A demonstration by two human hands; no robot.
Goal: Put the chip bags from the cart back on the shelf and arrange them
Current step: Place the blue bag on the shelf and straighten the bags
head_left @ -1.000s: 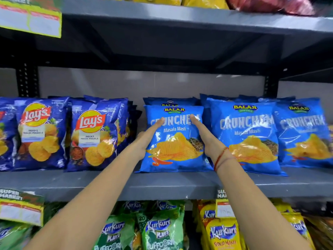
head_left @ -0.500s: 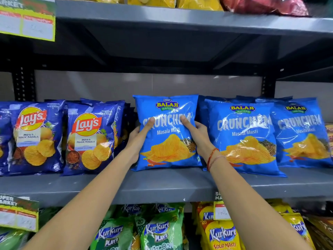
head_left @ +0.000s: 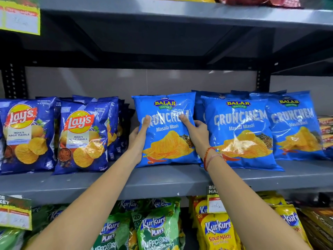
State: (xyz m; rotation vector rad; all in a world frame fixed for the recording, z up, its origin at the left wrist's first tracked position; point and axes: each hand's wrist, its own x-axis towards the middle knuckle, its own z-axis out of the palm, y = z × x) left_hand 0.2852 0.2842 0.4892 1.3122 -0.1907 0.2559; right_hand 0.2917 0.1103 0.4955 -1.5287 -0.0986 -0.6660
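Note:
A light-blue Balaji Crunchem bag [head_left: 166,134] stands upright on the grey middle shelf [head_left: 162,179]. My left hand [head_left: 139,139] grips its left edge, thumb on the front. My right hand [head_left: 197,132] grips its right edge, thumb on the lettering. Two more Crunchem bags [head_left: 241,134] stand to the right, with others behind them. Dark-blue Lay's bags [head_left: 81,136] stand in rows to the left. The cart is out of view.
The upper shelf [head_left: 180,13] overhangs close above the bags. Green and yellow Kurkure bags [head_left: 155,230] fill the shelf below. Price tags [head_left: 215,201] hang from the shelf edges. A narrow gap separates the Lay's rows from the held bag.
The front Crunchem bag has been lifted from a backward lean to upright and now hides the bag behind it. My hands slid from its front to its side edges.

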